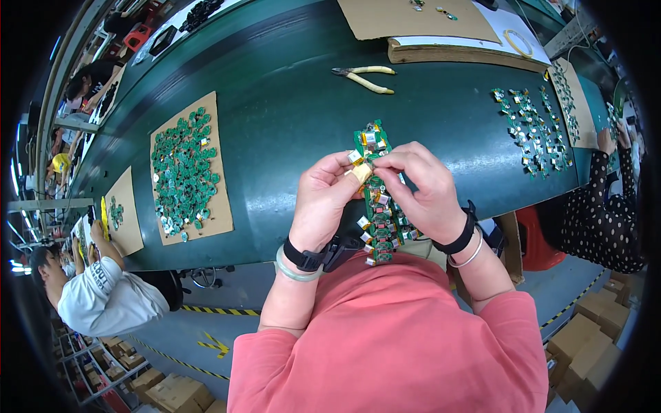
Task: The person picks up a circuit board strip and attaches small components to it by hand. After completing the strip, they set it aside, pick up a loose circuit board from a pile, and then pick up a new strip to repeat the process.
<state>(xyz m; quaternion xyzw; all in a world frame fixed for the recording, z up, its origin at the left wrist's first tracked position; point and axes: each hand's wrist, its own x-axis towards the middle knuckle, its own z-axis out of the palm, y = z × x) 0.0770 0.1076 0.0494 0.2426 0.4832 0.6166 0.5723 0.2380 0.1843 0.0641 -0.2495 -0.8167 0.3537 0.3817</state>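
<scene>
A long panel of green circuit boards (379, 215) with small silver battery cells and yellow tape runs from the table edge toward my body. My left hand (321, 196) is closed on the upper part of this panel, its thumb wrapped in a pale yellow finger cover (361, 171). My right hand (428, 193) pinches at the same spot from the other side, thumb and index finger together. Whatever small part lies between its fingertips is too small to make out. The fingertips of both hands nearly meet over the panel.
Yellow-handled cutters (372, 72) lie beyond my hands. To the left, a cardboard sheet (211, 107) carries many loose green boards (182, 172). More boards with cells (533, 131) lie at right. A thick cardboard stack (454, 54) stands at the back. Co-workers sit at both sides.
</scene>
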